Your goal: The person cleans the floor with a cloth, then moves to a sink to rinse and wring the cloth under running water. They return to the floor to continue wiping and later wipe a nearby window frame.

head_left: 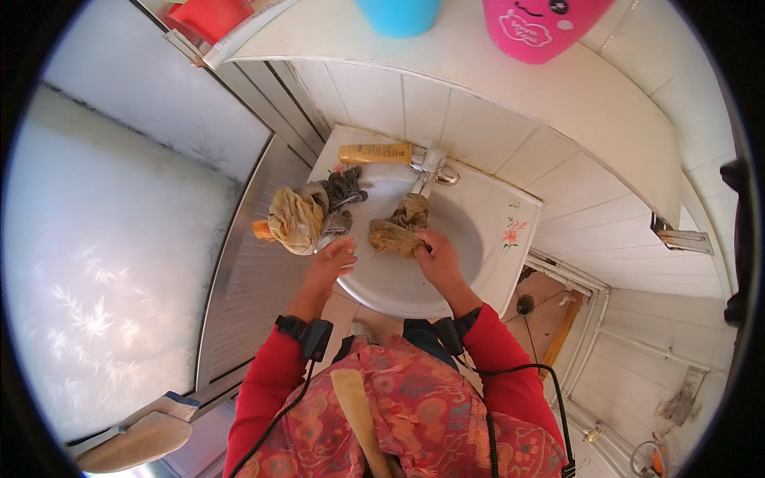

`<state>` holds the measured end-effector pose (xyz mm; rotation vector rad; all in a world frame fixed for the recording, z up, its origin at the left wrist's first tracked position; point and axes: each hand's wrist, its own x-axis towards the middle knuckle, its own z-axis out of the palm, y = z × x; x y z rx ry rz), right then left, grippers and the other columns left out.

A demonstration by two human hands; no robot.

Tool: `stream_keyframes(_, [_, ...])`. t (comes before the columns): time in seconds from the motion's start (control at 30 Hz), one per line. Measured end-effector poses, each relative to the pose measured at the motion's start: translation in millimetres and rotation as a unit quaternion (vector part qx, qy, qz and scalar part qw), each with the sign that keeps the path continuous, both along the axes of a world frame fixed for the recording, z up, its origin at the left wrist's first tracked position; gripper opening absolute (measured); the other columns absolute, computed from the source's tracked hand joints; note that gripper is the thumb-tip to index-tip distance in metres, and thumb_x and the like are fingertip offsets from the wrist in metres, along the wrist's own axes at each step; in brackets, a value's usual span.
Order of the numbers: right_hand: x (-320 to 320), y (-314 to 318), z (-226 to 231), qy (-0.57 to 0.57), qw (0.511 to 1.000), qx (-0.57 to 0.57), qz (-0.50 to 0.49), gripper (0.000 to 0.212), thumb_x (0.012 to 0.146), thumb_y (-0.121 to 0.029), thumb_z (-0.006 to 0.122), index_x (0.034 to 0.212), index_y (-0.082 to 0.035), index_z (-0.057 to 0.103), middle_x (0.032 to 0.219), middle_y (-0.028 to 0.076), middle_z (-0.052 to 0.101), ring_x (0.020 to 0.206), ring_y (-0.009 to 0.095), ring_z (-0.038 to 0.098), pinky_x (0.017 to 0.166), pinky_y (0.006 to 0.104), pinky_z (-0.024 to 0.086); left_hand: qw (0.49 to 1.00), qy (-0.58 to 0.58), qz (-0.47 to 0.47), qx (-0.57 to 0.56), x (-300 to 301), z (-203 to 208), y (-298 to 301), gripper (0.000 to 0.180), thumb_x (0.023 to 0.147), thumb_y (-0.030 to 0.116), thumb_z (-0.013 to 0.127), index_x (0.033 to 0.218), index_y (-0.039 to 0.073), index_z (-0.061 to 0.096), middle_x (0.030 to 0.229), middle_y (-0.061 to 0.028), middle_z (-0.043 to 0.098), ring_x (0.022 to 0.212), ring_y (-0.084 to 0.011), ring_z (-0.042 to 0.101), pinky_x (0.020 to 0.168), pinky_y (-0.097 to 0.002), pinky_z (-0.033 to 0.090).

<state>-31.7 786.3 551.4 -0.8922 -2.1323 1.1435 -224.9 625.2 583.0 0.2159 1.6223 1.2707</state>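
Note:
My right hand [438, 259] is closed on one end of a wet, crumpled brown cloth [394, 237] over the sink basin [454, 279]. The cloth's far end bunches up below the spout of the chrome faucet [431, 162]; whether water runs onto it I cannot tell. Over the front left rim hovers my left hand [331, 261], empty, its fingers loosely apart. Beyond it, on the sink's left edge, lies a heap of damp cloths: a beige one [296, 219], a dark grey one [345, 187] and a bit of orange [263, 231].
A yellow tube [374, 153] lies on the back ledge beside the faucet. Overhead, a curved white shelf [478, 76] carries a blue cup [398, 16] and a pink cup [546, 28]. A frosted glass door [127, 263] stands on the left. Black cables hang from both wrists.

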Motion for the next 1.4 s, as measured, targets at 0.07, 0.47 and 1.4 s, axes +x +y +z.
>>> stream_keyframes(0.07, [-3, 6, 33, 0.061, 0.997, -0.028, 0.041, 0.024, 0.079, -0.009, 0.054, 0.101, -0.003, 0.063, 0.104, 0.017, 0.062, 0.099, 0.033, 0.058, 0.085, 0.0380, 0.046, 0.998, 0.052, -0.035, 0.024, 9, 5, 12, 0.042, 0.086, 0.018, 0.060, 0.126, 0.008, 0.052, 0.116, -0.0053, 0.059, 0.102, -0.0179, 0.057, 0.083, -0.0302, 0.046])
stream_keyframes(0.47, [-7, 35, 134, 0.128, 0.987, -0.045, 0.082, 0.030, 0.082, -0.001, 0.051, 0.110, 0.000, 0.061, 0.097, 0.010, 0.064, 0.086, 0.013, 0.058, 0.079, 0.0245, 0.045, 0.954, 0.158, 0.036, 0.252, -15, 80, 68, 0.026, 0.083, -0.006, 0.051, 0.107, -0.002, 0.061, 0.102, -0.0055, 0.063, 0.096, -0.0120, 0.057, 0.088, -0.0259, 0.044])
stream_keyframes(1.4, [9, -25, -51, -0.311, 0.947, 0.078, 0.008, 0.055, 0.069, -0.026, 0.070, 0.122, -0.018, 0.057, 0.122, 0.013, 0.055, 0.114, 0.034, 0.050, 0.092, 0.0423, 0.046, 0.982, 0.068, -0.177, 0.018, -37, -30, 39, 0.033, 0.086, 0.020, 0.060, 0.116, 0.005, 0.060, 0.111, -0.0039, 0.060, 0.100, -0.0136, 0.053, 0.086, -0.0273, 0.041])
